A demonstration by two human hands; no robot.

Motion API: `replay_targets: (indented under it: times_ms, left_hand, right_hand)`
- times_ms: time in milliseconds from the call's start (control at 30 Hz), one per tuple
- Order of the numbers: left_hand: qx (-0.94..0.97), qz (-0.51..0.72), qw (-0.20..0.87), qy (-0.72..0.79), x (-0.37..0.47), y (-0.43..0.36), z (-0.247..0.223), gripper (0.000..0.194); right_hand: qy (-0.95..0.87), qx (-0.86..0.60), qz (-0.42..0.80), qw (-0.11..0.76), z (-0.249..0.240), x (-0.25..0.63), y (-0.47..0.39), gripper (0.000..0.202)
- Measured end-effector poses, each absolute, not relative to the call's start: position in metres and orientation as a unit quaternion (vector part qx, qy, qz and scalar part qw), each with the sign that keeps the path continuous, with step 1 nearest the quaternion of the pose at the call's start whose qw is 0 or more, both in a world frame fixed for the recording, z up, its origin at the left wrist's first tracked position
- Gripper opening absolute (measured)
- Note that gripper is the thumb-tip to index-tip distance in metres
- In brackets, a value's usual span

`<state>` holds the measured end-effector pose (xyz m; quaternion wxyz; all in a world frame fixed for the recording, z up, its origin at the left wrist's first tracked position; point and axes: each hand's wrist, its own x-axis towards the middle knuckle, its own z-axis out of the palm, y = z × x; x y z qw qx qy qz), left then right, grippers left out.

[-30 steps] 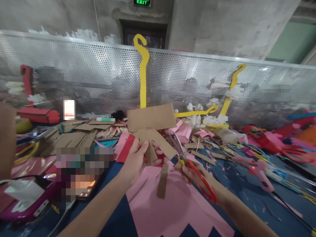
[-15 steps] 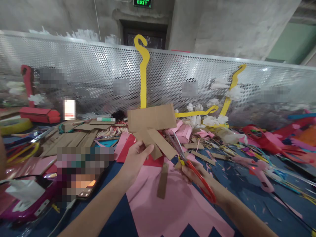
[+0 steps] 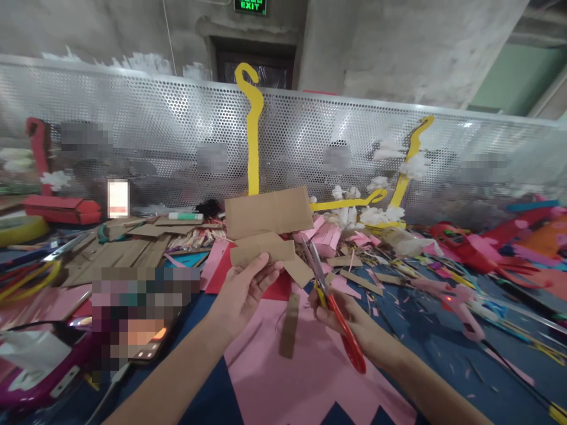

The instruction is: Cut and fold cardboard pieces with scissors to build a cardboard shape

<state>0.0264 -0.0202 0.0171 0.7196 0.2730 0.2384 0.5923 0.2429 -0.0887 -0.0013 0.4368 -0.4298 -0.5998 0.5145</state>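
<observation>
My left hand [image 3: 248,286] pinches a small cardboard piece [image 3: 259,252] between thumb and fingers, near the middle of the view. To its right, my right hand [image 3: 339,310] grips red-handled scissors [image 3: 343,330], their blades pointing up and slightly apart. Behind the held piece lies a cardboard strip [image 3: 300,273] over red paper [image 3: 217,273]. A larger cardboard piece [image 3: 268,212] stands farther back, with a yellow hooked shape [image 3: 253,130] rising behind it. Below my hands, a short cardboard strip [image 3: 289,327] rests on pink paper [image 3: 305,378].
Stacked cardboard [image 3: 119,254] and a purple object [image 3: 39,372] are at left. On the right lie a pink glue gun [image 3: 460,307] with its cord, paper scraps and red paper shapes [image 3: 465,248]. A perforated metal panel [image 3: 168,118] spans the back.
The cardboard piece in my left hand has turned from slanting to nearly level. My right hand and the scissors have shifted slightly left, away from the cardboard strip's end.
</observation>
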Motion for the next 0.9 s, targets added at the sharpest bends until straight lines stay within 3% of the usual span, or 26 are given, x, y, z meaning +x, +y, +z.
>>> replay_targets:
  times_ms: [433,900]
  left_hand:
    - [0.315,0.561,0.726,0.243,0.04,-0.039,0.019,0.017]
    - [0.3,0.576,0.717,0.253,0.041,-0.04,0.019,0.019]
  right_hand:
    - [-0.58,-0.325,0.614,0.425,-0.004,0.23,-0.101,0.032]
    - [-0.563,-0.263,0.669,0.408,-0.011,0.224,-0.101,0.046]
